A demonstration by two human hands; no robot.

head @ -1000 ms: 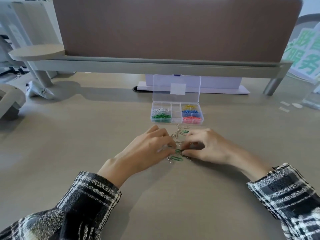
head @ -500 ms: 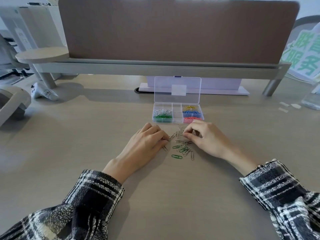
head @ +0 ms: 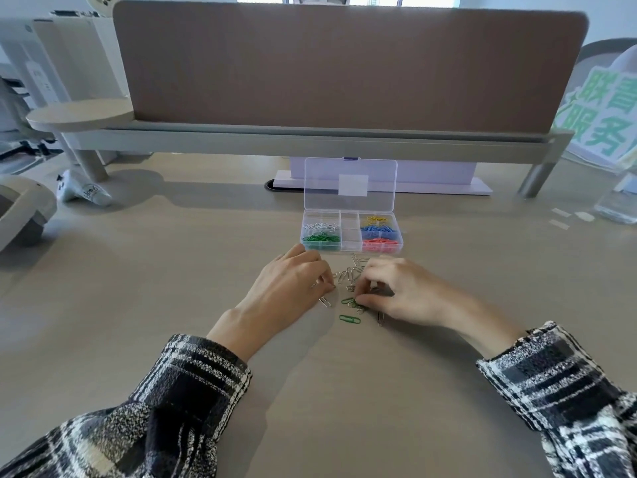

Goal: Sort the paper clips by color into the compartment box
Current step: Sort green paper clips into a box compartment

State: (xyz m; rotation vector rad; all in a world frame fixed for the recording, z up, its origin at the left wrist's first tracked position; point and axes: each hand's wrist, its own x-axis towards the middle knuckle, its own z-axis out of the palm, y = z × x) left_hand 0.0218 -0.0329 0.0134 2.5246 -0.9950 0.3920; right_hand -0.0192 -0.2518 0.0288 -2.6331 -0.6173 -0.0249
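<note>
Closest were two black-and-white checked sleeves (head: 193, 384) on the pale wooden table (head: 138, 305). A little past them lay one green wire paper clip (head: 350, 319), all alone. The left hand (head: 286, 291) had its fingers curled down beside a silver wire paper clip (head: 325, 301). The right hand (head: 396, 291) was curled too, with its thumb touching a small bunch of green clips (head: 352, 302) (I could not tell if either hand held one). Between the hands sat a heap of silver clips (head: 350, 272). Just behind stood the clear plastic compartment box (head: 350, 232) with its lid up. White, green, yellow, blue and red clips lay in separate parts. Farthest was a big brown board (head: 344, 63).
</note>
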